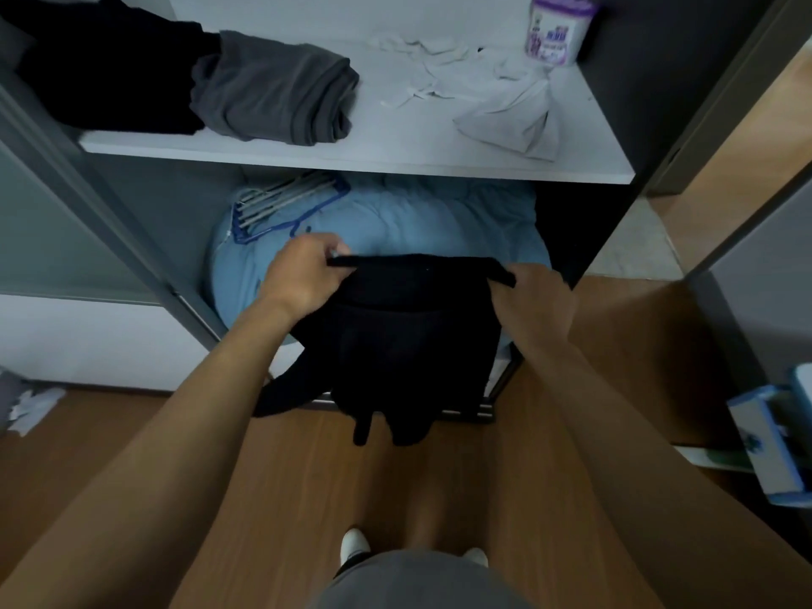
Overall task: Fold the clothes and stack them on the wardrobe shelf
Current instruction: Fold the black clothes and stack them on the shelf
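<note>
A black garment [408, 340] hangs in front of the wardrobe, held up by its top edge. My left hand [303, 274] pinches its left corner and my right hand [534, 301] grips its right corner. A sleeve dangles at the lower left. On the white wardrobe shelf [351, 162] above lie a folded black garment [110, 68] and a folded grey garment [272, 92] side by side at the left. Crumpled white clothes [496, 94] lie at the shelf's right.
A purple-and-white canister [558, 28] stands at the shelf's back right. Below the shelf sits a bulky light-blue duvet [417, 222] with several blue hangers [281, 204] on it. A blue-and-white box [773, 437] is at the right. White cloth [30, 406] lies on the wooden floor at left.
</note>
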### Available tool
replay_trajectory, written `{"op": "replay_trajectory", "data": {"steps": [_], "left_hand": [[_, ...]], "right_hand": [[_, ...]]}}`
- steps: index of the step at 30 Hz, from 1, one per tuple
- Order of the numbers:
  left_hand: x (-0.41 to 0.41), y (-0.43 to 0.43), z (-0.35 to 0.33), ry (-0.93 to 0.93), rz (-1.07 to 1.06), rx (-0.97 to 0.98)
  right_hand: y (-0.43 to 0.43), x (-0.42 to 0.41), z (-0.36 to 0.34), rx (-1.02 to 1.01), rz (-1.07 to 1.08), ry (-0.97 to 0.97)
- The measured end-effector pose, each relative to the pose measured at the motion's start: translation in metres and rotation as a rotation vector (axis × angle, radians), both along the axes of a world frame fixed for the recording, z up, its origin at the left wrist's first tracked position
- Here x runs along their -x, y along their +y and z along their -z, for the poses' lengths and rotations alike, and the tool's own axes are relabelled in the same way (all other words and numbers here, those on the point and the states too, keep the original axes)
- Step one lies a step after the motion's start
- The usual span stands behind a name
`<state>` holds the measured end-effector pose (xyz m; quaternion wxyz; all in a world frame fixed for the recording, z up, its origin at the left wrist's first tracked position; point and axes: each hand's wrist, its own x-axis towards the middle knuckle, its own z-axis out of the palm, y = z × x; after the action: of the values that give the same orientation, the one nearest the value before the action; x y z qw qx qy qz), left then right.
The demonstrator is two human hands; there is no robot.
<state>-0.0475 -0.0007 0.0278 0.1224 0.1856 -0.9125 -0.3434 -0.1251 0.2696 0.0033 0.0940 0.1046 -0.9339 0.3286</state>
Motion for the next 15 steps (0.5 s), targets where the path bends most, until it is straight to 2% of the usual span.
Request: {"op": "replay_trajectory", "data": {"steps": [3, 6, 8, 11, 15], "left_hand": [[-0.02, -0.024, 0.032, -0.247, 0.01, 0.111], [-0.044, -0.034, 0.052, -0.335, -0.003, 0.16], [-0.051, -0.038, 0.057, -0.245, -0.043, 0.098], [-0.05, -0.032, 0.054, -0.061, -0.153, -0.157], [-0.05, -0.025, 0.05, -0.029, -0.267, -0.248]], "right_hand": [[-0.008, -0.001, -0.007, -0.066, 0.002, 0.058], [-0.009, -0.003, -0.006, -0.113, -0.056, 0.084], [-0.006, -0.005, 0.001, -0.007, -0.084, -0.001], [0.0, -0.01, 0.011, 0.122, -0.17, -0.213], [0.009, -0.018, 0.017, 0.141, -0.483, -0.58]]}}
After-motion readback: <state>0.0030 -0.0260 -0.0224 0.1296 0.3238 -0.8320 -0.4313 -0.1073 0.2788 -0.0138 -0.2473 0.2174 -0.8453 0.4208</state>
